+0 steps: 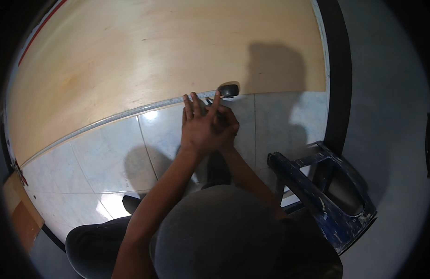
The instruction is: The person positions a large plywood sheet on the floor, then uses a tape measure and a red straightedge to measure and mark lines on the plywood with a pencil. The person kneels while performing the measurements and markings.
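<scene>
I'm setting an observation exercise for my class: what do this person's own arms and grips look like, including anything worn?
The left forearm and right forearm show no sleeves where visible. The left grip and the partly hidden right grip are ungloved, slim-fingered hands. No watch or bracelet shows; rings are unclear.

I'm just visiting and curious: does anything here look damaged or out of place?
The dark blue stool-like frame at right looks worn: pale streaks mark its surface, scuffs or paint, I can't tell. Nothing else stands out.
</scene>
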`<state>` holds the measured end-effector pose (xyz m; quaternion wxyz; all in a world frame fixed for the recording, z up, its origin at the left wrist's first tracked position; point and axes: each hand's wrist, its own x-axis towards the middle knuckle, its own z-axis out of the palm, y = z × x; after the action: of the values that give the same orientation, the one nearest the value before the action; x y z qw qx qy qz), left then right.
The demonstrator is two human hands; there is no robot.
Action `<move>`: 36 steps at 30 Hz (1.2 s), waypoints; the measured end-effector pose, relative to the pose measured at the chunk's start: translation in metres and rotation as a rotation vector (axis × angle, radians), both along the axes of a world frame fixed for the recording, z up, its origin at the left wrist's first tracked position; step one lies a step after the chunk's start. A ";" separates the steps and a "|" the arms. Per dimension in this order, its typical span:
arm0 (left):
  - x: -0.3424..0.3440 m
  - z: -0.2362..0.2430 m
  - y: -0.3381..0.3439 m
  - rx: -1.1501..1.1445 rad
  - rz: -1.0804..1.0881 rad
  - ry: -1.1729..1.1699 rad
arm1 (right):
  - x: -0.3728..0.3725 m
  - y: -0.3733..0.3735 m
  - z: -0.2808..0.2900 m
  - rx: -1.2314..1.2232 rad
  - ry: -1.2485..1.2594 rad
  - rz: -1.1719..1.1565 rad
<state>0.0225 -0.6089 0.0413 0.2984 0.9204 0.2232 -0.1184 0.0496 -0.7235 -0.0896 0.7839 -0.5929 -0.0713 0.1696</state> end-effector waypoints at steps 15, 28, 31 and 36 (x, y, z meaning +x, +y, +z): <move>0.004 0.002 -0.005 0.000 -0.009 -0.015 | 0.012 -0.004 0.026 -0.268 -0.149 0.059; 0.006 0.007 -0.004 -0.007 -0.034 0.055 | 0.010 -0.006 0.018 -0.294 -0.144 0.124; 0.005 0.007 -0.004 -0.001 -0.036 0.048 | 0.010 -0.006 0.020 -0.309 -0.130 0.133; 0.005 0.004 -0.005 0.013 -0.039 0.039 | 0.011 -0.007 0.015 -0.260 -0.121 0.123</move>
<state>0.0271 -0.6134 0.0455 0.2857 0.9240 0.2117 -0.1406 0.0602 -0.7303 -0.0748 0.6830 -0.6930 -0.1320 0.1893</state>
